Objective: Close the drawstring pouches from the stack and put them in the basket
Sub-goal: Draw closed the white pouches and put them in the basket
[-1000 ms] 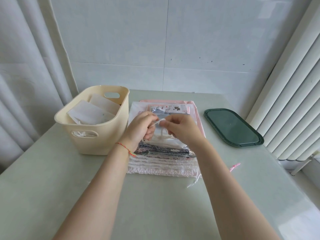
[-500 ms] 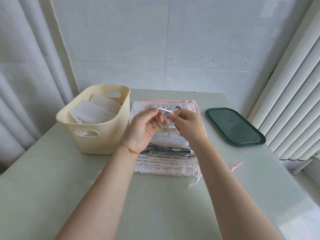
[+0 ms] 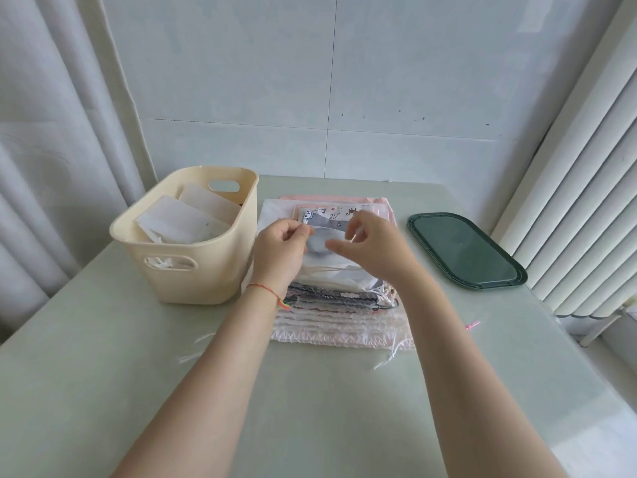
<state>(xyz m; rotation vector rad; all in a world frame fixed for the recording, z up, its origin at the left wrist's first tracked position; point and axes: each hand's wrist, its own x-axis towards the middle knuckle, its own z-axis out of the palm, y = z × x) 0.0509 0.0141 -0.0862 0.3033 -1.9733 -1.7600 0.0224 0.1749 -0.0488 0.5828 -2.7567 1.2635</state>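
Two forearms are reaching out from the near edge of the surface [image 3: 103, 391] toward its middle, where the stack of pouches [image 3: 331, 305] is lying (ruffled pink edges nearest, patterned ones above). Over the stack, the left hand [image 3: 279, 251] is pinching something at the left of a translucent pouch [image 3: 319, 243], fingers curled; the right hand [image 3: 374, 244] is pinching at its right, thumb and forefinger together. The pouch is hanging between the two grips, just above the stack. Left of the stack, touching it, the cream basket [image 3: 193, 270] is holding white pouches. Toward the right edge a dark green lid [image 3: 465, 251] is lying flat.
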